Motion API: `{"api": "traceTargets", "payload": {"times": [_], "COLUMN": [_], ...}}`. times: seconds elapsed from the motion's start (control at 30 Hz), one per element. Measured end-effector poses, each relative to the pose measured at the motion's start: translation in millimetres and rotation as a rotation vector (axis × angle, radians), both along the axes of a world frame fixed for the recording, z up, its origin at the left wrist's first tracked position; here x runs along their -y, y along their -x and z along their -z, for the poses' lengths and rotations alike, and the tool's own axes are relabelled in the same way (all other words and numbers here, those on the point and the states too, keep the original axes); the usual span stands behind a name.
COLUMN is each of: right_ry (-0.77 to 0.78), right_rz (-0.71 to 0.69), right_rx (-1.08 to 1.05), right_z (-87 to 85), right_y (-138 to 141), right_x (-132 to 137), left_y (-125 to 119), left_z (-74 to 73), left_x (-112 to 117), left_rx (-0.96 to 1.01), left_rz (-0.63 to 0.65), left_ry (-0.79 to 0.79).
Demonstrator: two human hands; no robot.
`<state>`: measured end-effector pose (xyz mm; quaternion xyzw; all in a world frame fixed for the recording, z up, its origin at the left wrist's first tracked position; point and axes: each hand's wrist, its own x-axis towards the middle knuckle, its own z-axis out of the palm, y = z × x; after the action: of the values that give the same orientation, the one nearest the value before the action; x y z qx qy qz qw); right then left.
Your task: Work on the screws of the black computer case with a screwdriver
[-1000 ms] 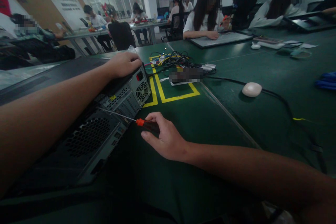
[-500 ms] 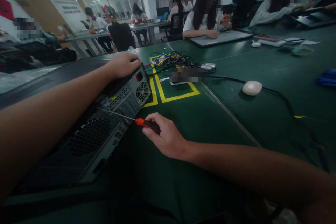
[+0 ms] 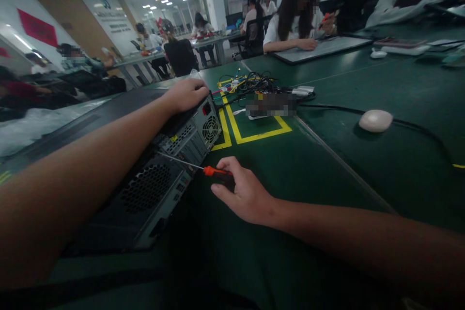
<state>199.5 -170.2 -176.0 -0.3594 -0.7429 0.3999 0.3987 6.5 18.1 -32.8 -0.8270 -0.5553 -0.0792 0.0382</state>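
Note:
A computer case (image 3: pixel 156 193) lies on its side on the green table (image 3: pixel 290 174), its rear panel with fan grille facing right. My left hand (image 3: pixel 187 94) rests on the case's top far corner, fingers curled over the edge. My right hand (image 3: pixel 245 193) is closed round the handle of a screwdriver (image 3: pixel 214 171) with an orange collar and black grip. Its thin shaft points left, the tip at the rear panel near the slot area.
A tangle of cables (image 3: pixel 254 85) lies inside yellow floor-tape markings (image 3: pixel 250 133). A white mouse (image 3: pixel 375 120) with a black cord sits to the right. Other people sit at tables across and behind, with a tablet-like panel (image 3: pixel 319 48) before one.
The view has shifted, so everything sits further right in frame. My right hand's fingers have closed tighter on the screwdriver handle. The left hand stays on the case.

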Motion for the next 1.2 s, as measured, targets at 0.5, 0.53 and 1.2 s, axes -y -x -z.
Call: {"api": "traceTargets", "payload": {"times": [0.5,0.53,1.2], "right_ry": [0.003,0.005,-0.069], "right_rz": [-0.026,-0.029,-0.006], "right_rx": [-0.025,-0.031,-0.01], "right_z": [-0.9,-1.4,3.1], "right_y": [-2.1,-2.3,-0.6], "right_x": [-3.6,-3.5,-4.2], "left_y": [0.2,-0.2,0.9], "left_z": [1.3,1.3,5.0], "left_x": [-1.3,-0.8,-2.4], "left_rx": [-0.025,-0.025,-0.029], "left_rz": [-0.002,-0.011,-0.026], "left_ry": [0.002,0.003,-0.021]}}
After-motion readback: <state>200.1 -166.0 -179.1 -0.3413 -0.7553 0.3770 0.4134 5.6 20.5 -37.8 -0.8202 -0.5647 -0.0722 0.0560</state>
